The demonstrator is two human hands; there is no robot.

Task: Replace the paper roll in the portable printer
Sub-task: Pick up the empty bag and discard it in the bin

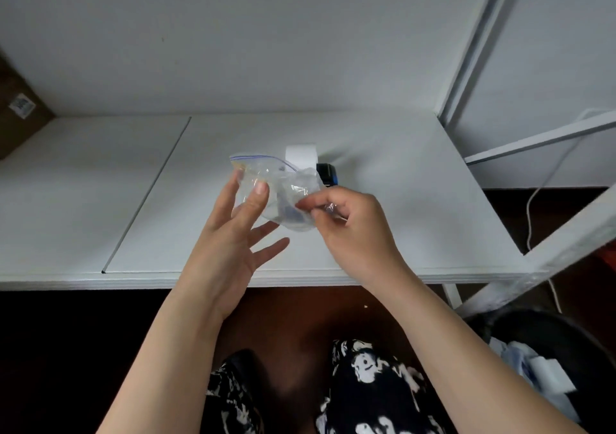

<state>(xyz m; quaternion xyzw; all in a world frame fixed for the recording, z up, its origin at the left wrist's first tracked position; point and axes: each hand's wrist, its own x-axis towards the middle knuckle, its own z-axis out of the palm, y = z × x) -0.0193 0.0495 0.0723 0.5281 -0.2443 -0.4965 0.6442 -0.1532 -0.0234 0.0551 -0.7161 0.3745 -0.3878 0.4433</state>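
A clear zip bag (pixel 283 188) with a blue seal line is held above the white table (pixel 400 200). My left hand (pixel 233 233) pinches its left side between thumb and fingers, the other fingers spread. My right hand (pixel 350 223) is closed on the bag's crumpled right end. Something small and bluish shows inside the bag. Behind the bag on the table stands a white paper roll (pixel 301 155), and right of it a dark portable printer (pixel 328 173), mostly hidden by the bag and my right hand.
A brown cardboard box (pixel 20 110) sits at the far left. White metal frame bars (pixel 533 140) rise at the right, with a white cable (pixel 530 210) beside them. A dark bin (pixel 550 360) holding white scraps stands at the lower right. My patterned lap is below the table edge.
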